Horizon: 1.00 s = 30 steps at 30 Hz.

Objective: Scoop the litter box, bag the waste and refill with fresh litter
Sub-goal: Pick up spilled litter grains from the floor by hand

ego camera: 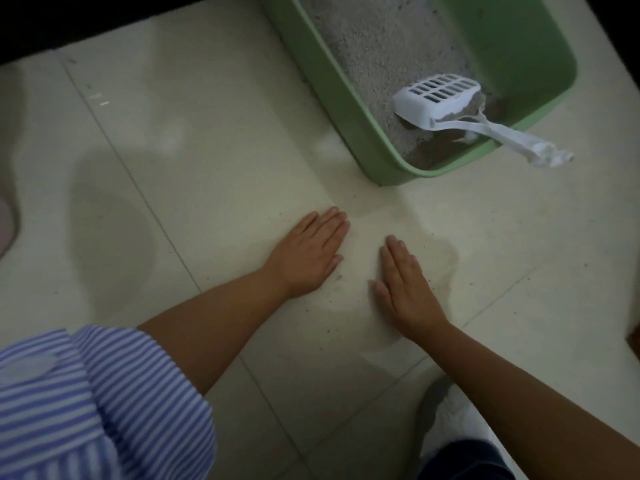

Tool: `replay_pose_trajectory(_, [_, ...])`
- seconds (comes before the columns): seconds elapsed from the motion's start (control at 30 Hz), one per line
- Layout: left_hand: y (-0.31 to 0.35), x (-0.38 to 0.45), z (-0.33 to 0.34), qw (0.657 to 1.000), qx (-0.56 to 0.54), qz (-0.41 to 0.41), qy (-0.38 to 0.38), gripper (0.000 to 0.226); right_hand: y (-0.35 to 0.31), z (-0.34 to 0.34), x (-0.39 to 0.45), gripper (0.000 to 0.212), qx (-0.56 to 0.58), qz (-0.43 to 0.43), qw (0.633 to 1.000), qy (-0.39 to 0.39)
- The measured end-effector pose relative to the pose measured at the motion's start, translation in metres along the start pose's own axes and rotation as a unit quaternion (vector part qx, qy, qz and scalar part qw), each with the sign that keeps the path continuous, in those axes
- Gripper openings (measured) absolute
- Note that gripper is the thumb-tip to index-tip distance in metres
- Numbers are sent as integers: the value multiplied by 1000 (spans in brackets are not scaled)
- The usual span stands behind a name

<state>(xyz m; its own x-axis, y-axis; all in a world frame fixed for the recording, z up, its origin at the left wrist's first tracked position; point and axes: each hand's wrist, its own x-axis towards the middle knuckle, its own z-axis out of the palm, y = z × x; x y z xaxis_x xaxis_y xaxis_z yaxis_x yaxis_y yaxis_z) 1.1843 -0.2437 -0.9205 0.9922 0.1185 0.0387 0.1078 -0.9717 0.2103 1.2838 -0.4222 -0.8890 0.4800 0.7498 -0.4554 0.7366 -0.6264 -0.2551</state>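
A green litter box [349, 109] stands on the tiled floor at the upper right, with grey litter [377, 46] inside. A white slotted scoop [440, 98] lies upside down in the box's near corner, its handle [519, 142] sticking out over the rim. Dark clumps show under and beside the scoop head. My left hand [308, 254] lies flat on the floor in front of the box, palm down, holding nothing. My right hand [405, 289] lies flat beside it, also holding nothing. Both hands are well short of the box.
Pale floor tiles [173, 168] carry scattered litter grains around my hands. A white shoe [446, 420] shows at the bottom right, and my blue striped sleeve [86, 403] fills the bottom left. A dark strip runs along the top left edge.
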Motion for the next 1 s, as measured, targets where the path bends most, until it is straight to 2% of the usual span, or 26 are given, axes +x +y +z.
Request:
replay_pose_trajectory(0.1, [-1, 8, -2, 999, -17, 17, 24, 51, 1, 3, -1, 103, 15, -10, 1000, 8])
replay_pose_trajectory(0.2, [-5, 1, -10, 996, -62, 12, 58, 53, 3, 6, 1, 100, 23, -19, 999, 21])
replay_pose_trajectory(0.33, [-14, -21, -20, 999, -37, -16, 2, 55, 3, 8, 3, 81, 2, -19, 999, 36])
replay_pose_trajectory(0.4, [-11, -28, -19, 999, -32, -14, -16, 48, 2, 9, 3, 75, 4, -13, 999, 39])
replay_pose_trajectory(0.53, [4, -26, -25, 989, -84, -105, -61, 50, 0, 10, 6, 73, 6, -7, 998, 58])
replay_pose_trajectory(0.63, [7, -20, -27, 978, -118, -153, -74, 34, -2, 9, 7, 77, 12, 1, 999, 48])
replay_pose_trajectory(0.73, [8, -20, -28, 985, -97, -128, -70, 20, -3, 9, 7, 80, 18, 4, 999, 50])
replay_pose_trajectory(0.83, [10, -18, -33, 986, -65, -109, -105, 31, -4, 6, 7, 83, 20, 8, 999, 43])
replay_pose_trajectory(0.9, [8, -16, -35, 990, -43, -84, -105, 40, -5, 3, 6, 84, 21, 8, 999, 32])
replay_pose_trajectory(1.0, [7, -14, -33, 993, -27, -65, -98, 42, -7, 0, 6, 87, 19, 10, 999, 25])
